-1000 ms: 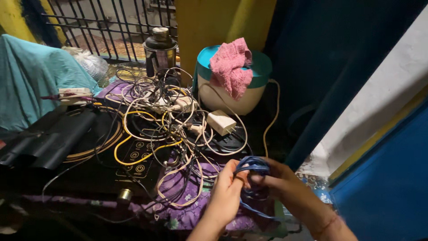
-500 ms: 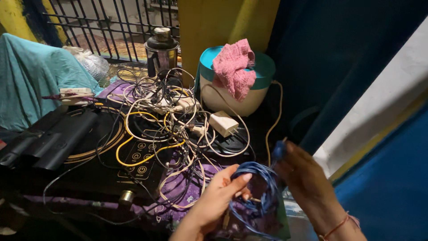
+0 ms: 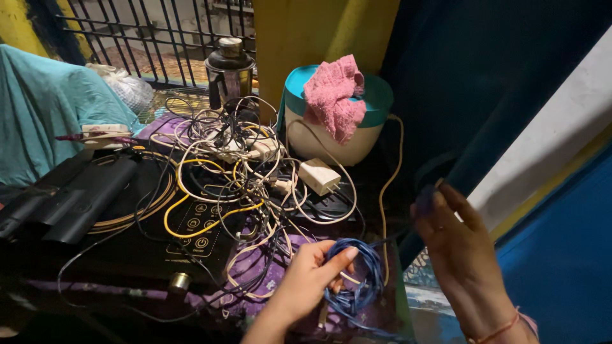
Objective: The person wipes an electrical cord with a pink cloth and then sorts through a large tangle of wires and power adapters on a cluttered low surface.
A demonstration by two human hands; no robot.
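My left hand [image 3: 306, 280] grips a coil of blue cable [image 3: 358, 280] low in the head view, thumb and fingers pinched on the loops. My right hand [image 3: 456, 245] is raised to the right of the coil, fingers spread, with the cable's dark end between its fingertips and a strand running from it to the coil. Just beyond the hands lies a tangle of white, yellow and black cables [image 3: 236, 172] with a white charger block [image 3: 319, 176] on top.
The tangle rests on a black induction cooktop [image 3: 197, 229] over purple cloth. Behind stand a white pot with a teal lid [image 3: 376, 102] and pink cloth [image 3: 335, 99], and a steel mixer jar [image 3: 228, 73]. Black folded items [image 3: 70, 204] lie left, teal fabric [image 3: 44, 108] beyond.
My right hand has pulled away from the blue coil to the right and upward, drawing out a strand. My left hand keeps hold of the coil, which has opened wider.
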